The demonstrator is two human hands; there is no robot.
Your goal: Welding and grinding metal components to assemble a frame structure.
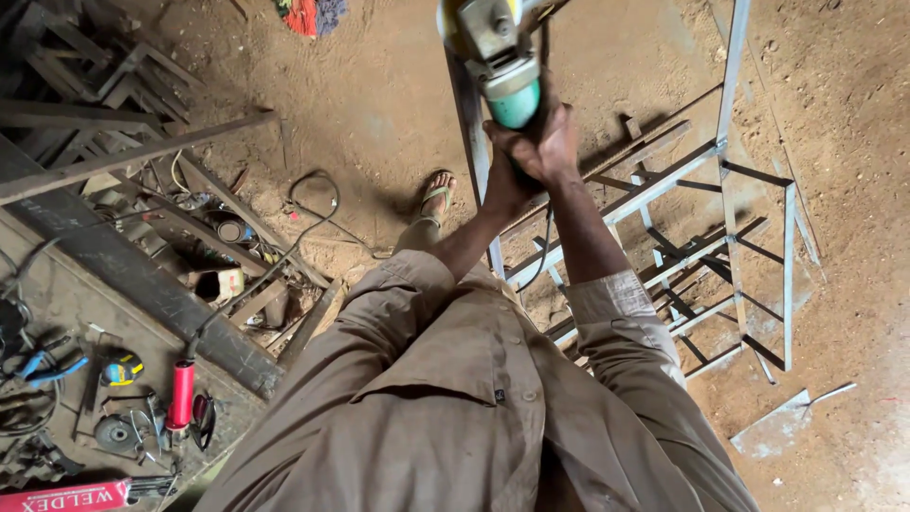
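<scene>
Two hands share one grip: the right hand and the left hand are both clamped on the rear handle of a grinder, the right lying over the left, fingers wrapped tight. The grinder has a teal body and a grey head and is held out ahead of the person, above the dirt floor, its front end cut off by the top of the view. Its cord hangs down between the forearms. Just beside and below the hands stands a frame of grey steel bars, one upright close to the left of the grinder, the rest spreading rightward over the floor. A sandalled foot rests on the dirt just left of the frame. Well apart, along the left edge, steel lengths lie stacked, and near the lower left corner of the floor lie a red tool, a tape measure and a disc.
</scene>
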